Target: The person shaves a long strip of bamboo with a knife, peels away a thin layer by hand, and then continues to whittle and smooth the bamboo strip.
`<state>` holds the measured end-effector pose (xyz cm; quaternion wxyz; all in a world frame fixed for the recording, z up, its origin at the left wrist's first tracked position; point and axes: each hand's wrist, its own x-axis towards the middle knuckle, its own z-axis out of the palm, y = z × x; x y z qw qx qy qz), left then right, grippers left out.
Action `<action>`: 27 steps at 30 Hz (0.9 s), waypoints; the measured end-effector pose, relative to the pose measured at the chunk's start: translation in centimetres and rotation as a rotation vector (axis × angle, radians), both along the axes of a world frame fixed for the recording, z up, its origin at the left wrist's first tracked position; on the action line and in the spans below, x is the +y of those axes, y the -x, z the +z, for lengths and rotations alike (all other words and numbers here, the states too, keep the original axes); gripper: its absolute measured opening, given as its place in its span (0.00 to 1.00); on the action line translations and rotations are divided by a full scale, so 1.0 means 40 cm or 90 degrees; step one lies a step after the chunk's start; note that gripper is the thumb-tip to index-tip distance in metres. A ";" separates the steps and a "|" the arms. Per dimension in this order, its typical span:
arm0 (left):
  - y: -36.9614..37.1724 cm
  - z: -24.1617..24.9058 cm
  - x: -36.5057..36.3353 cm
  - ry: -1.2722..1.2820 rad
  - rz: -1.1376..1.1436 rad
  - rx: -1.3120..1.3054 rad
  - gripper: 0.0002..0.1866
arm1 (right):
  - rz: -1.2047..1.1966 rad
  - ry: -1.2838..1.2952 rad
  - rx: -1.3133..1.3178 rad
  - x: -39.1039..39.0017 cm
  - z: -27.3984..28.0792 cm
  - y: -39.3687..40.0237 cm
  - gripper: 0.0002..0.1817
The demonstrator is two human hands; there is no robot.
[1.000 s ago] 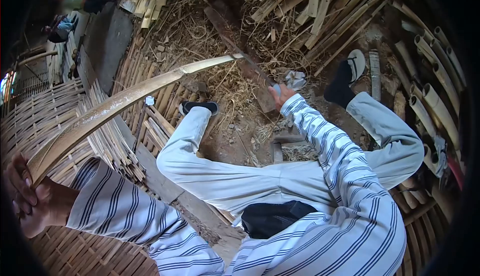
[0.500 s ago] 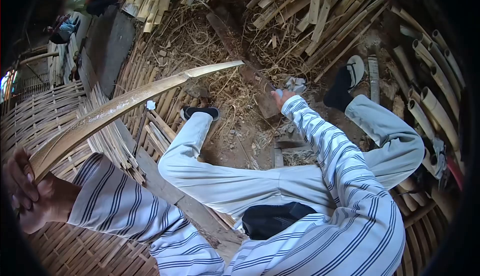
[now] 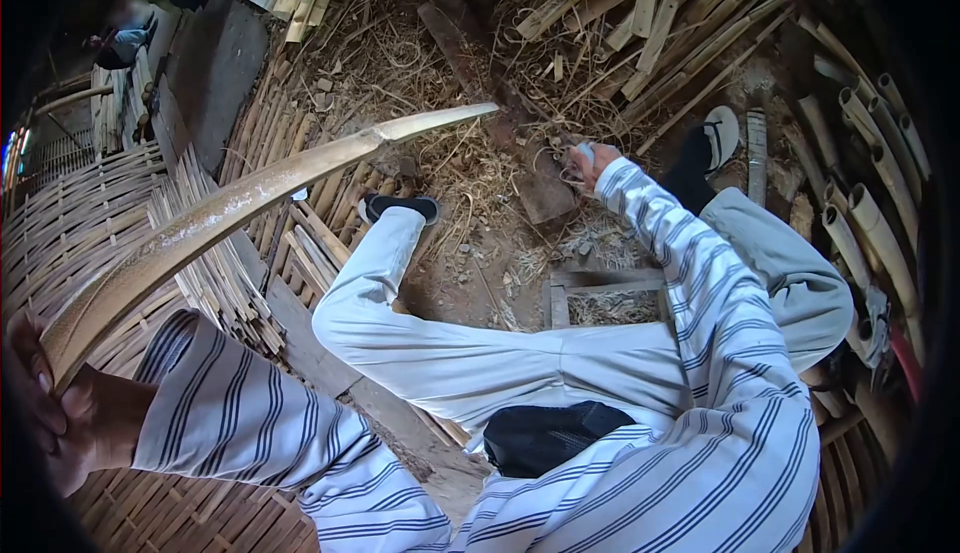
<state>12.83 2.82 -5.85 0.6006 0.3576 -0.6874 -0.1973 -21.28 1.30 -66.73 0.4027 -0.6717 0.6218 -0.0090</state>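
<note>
At the left edge my left hand (image 3: 75,423) is closed around the thick end of a long, curved split bamboo strip (image 3: 215,215). The strip slants up and right, with a notch-like node and a thin tip over the wooden board (image 3: 545,193) on the ground. My right hand (image 3: 595,165) is closed in front of me, just right of that board and apart from the strip. Something pale shows at its fingers, but what it holds is too small to make out.
Shavings (image 3: 450,168) litter the ground between my legs. Split bamboo (image 3: 650,13) is heaped ahead, and bamboo tubes (image 3: 875,223) stand at right. Woven bamboo (image 3: 80,213) lies at left. A small wooden frame (image 3: 605,278) sits before my lap. Another person (image 3: 130,38) is at upper left.
My right hand has moved right and slightly up, away from the board, exposing more of the wooden frame. The strip's tip has shifted slightly up and right; my left hand keeps its grip.
</note>
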 end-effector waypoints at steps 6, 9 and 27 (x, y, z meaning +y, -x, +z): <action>-0.042 0.015 -0.010 -0.011 -0.030 -0.083 0.23 | -0.137 0.094 -0.185 0.047 0.228 -0.052 0.31; 0.028 -0.026 -0.020 0.095 0.084 0.201 0.23 | -0.091 -0.074 0.063 0.105 0.134 -0.090 0.36; 0.087 -0.047 0.007 0.162 0.198 0.327 0.23 | -0.078 -0.052 0.016 -0.047 0.280 -0.020 0.29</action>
